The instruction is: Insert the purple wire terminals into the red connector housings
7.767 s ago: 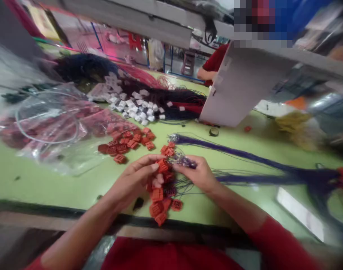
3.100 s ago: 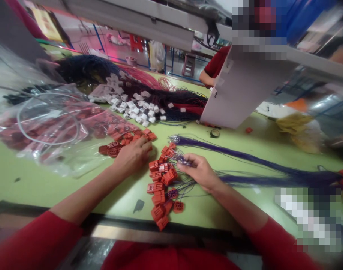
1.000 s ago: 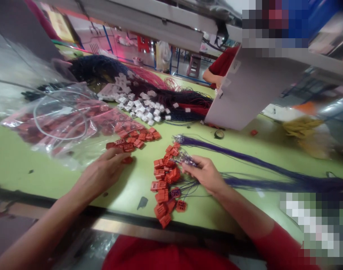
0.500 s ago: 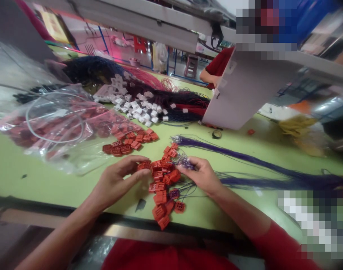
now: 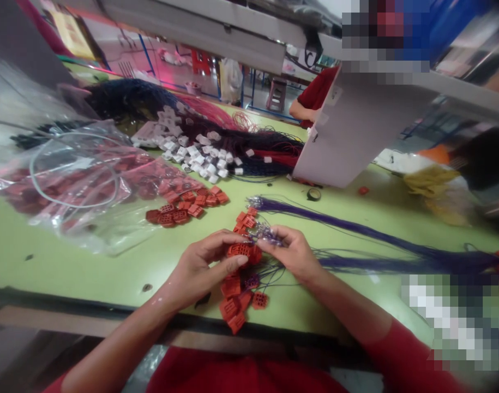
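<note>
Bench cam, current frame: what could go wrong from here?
- Drop: the left hand pinches a red connector right above similar ones, so a slip could lose it among them.
- Snag: the right hand grips a bunch of metal-tipped wires whose ends fan out; they might catch or bend.
- Fall: the nearest loose red connectors lie by the table edge; a forearm brush could knock some off.
</note>
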The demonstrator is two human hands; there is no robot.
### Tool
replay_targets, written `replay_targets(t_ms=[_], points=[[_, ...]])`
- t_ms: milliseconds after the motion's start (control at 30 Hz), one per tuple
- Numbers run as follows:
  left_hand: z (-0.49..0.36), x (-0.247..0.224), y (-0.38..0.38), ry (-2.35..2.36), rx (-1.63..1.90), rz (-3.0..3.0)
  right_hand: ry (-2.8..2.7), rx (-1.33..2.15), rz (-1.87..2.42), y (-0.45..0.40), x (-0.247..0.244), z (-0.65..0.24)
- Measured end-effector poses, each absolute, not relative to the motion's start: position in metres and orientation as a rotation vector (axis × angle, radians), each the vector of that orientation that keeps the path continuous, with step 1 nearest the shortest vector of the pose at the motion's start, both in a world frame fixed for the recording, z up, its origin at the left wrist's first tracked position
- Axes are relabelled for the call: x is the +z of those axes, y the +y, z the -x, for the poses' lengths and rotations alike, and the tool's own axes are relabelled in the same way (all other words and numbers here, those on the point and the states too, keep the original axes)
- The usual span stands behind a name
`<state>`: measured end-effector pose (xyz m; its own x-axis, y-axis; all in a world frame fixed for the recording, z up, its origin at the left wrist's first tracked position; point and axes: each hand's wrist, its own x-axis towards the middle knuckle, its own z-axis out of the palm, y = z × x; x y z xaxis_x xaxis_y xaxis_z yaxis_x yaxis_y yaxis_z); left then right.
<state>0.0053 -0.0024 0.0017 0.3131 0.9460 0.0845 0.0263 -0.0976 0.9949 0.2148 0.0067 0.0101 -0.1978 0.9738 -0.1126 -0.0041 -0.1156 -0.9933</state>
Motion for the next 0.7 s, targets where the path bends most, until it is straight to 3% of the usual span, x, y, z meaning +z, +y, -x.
replay_targets(t_ms=[367, 700], points=[[-0.006, -0.011, -0.006, 0.984, 1.042, -1.165, -1.301, 1.416, 1.236, 0.002, 0.018, -0.216], [-0.004, -0.013, -0.008, 0.983, 1.218, -1.658, -1.426, 1.288, 1.272, -0.002, 0.017, -0.214]])
